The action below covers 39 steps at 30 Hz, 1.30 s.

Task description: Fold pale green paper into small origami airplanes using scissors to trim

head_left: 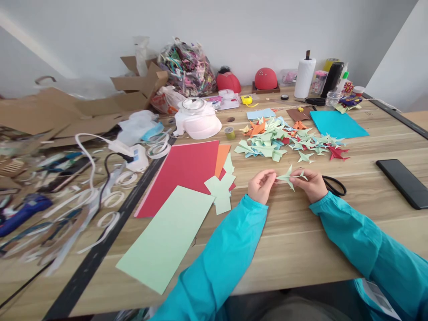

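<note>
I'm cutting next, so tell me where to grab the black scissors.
Take the black scissors by their handle loops, from the right: the loops lie flat on the table, open to that side, while the right hand hides the blades.

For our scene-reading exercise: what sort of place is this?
Probably a craft workroom: coloured paper sheets, scissors, a pile of folded paper shapes; the left hand and right hand hold another folded shape.

Nothing here can be read — no word, brand or number comes out clearly. The containers [319,81] at the far right corner of the surface [301,249] show coloured printing too small to make out, and the white tag [379,298] at the near edge carries print — only a blur.
</note>
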{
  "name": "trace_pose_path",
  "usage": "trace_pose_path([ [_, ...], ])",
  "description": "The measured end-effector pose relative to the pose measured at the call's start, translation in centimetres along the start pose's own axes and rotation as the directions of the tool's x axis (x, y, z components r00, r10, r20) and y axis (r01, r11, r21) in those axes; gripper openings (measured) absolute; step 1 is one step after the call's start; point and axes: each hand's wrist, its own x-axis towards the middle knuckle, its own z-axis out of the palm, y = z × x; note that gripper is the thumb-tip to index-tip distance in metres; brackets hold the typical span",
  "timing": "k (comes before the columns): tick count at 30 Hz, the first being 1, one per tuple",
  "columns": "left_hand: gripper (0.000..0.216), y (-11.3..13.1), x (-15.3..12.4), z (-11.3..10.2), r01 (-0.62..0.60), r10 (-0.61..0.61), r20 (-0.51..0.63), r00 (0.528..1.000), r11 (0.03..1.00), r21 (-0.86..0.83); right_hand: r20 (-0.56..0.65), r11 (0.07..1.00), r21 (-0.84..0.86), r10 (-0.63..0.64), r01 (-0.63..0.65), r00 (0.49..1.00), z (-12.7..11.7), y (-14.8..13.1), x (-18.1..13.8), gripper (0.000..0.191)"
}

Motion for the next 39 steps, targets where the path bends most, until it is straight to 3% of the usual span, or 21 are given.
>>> trace_pose_path([
  [9,0.018,-0.5,-0.2,-0.1,-0.164,0.15,0.092,0.984,0.971,0.172,-0.004,0.999,-0.021,0.05,-0.05,0.999,-0.1,0.0,0.1,0.029],
  [18,0.008,0.3,0.0,-0.1,-0.153,0.14,0.149,0.979,0.985,0.079,0.007,0.998,0.059,0.033,-0.033,0.999,0.4,-0.2,0.0,0.025],
  [27,0.015,0.2,0.2,-0.3,0.029,-0.041,0.145,0.989,0.996,0.084,0.036,0.998,0.067,-0.024,0.021,0.999,0.4,0.1,0.1,0.021],
  [35,0.014,-1.2,0.4,-0.6,-0.108,0.093,0.136,0.986,0.989,0.104,0.043,0.998,0.039,0.04,-0.041,0.998,0.4,0.4,0.1,0.026],
  [39,0.013,-1.3,0.4,-0.9,-0.134,0.116,0.14,0.983,0.983,0.128,0.076,0.995,0.04,0.09,-0.093,0.993,0.3,0.9,0.0,0.039],
])
